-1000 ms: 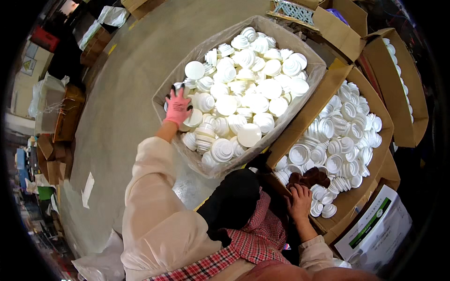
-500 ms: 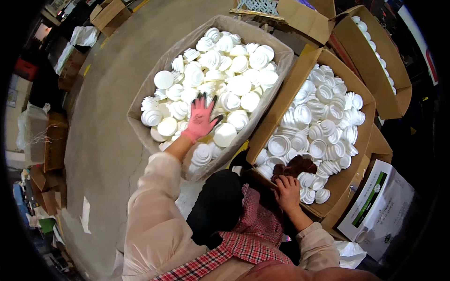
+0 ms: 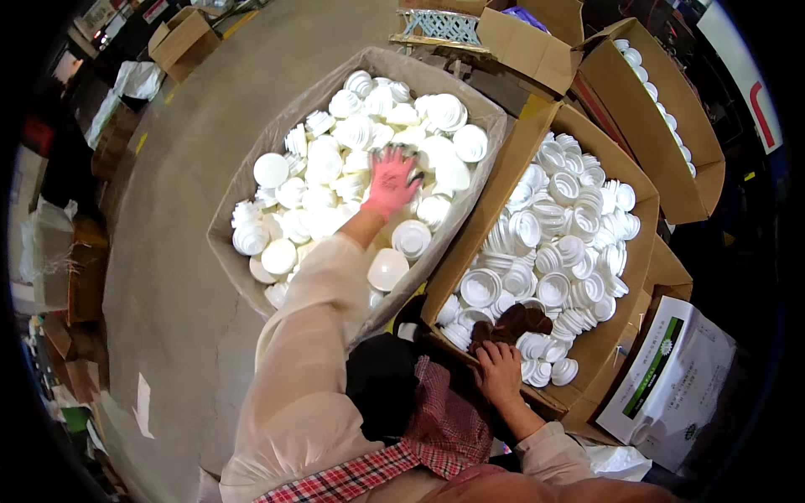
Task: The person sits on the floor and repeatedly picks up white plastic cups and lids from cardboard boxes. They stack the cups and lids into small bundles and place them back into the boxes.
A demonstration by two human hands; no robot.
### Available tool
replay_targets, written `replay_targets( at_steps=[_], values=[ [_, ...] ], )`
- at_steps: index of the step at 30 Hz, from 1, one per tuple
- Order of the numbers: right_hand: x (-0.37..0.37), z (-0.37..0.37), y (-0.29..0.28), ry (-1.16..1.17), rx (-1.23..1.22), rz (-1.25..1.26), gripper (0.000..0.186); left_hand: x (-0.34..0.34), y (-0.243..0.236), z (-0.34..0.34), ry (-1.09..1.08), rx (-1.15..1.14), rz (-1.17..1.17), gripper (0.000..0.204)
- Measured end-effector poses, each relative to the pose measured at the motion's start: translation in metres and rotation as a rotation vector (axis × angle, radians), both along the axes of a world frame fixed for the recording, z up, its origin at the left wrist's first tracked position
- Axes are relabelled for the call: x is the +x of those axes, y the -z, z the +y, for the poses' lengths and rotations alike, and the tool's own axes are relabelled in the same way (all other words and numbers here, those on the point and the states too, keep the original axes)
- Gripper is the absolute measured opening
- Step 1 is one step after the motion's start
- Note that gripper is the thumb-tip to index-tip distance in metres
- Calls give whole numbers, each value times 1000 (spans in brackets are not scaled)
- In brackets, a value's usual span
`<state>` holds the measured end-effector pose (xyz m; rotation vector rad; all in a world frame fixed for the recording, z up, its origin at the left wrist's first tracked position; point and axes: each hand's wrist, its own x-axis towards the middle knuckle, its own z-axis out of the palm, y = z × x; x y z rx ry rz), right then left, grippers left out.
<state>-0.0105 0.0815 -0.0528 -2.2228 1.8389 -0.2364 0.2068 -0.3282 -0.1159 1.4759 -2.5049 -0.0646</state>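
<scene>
My left hand [image 3: 392,182], in a pink glove with dark fingertips, lies spread on top of a heap of round white plastic lids [image 3: 325,159]. They fill a large cardboard box lined with clear plastic [image 3: 220,230]. What is under the palm is hidden. My bare right hand [image 3: 501,375] rests over the near edge of a second cardboard box [image 3: 471,225], fingers extended and holding nothing that I can see. Just beyond those fingertips lies a crumpled dark brown thing, perhaps a glove [image 3: 524,320]. Around it are more white plastic lids [image 3: 552,287], many with their hollow side up.
At the far right, a long cardboard box [image 3: 703,186] holds a row of white round pieces. A white printed carton [image 3: 671,381] stands right of the second box. Beyond both lid boxes is an open carton [image 3: 532,50]. More cartons [image 3: 183,42] line the left side of the concrete floor [image 3: 180,210].
My left hand has reached farther forward and right across the lids, and several lids near its wrist have shifted. The right hand stays at the box edge. The whole view has shifted slightly.
</scene>
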Motion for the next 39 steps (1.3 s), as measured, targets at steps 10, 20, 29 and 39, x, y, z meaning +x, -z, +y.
replay_targets(
  at_steps=[10, 20, 29, 39],
  values=[
    [-3, 0, 6, -9, 5, -22, 44, 69, -6, -60, -327, -78, -142, 65],
    [1, 0, 4, -18, 18, 11, 49, 37, -8, -187, -196, 201, -72, 67],
    [1, 0, 4, -11, -8, -10, 47, 127, 3, -60, -99, -53, -222, 58],
    [4, 2, 6, -7, -49, 13, 44, 223, 1, 36, -124, -13, -329, 52]
  ],
)
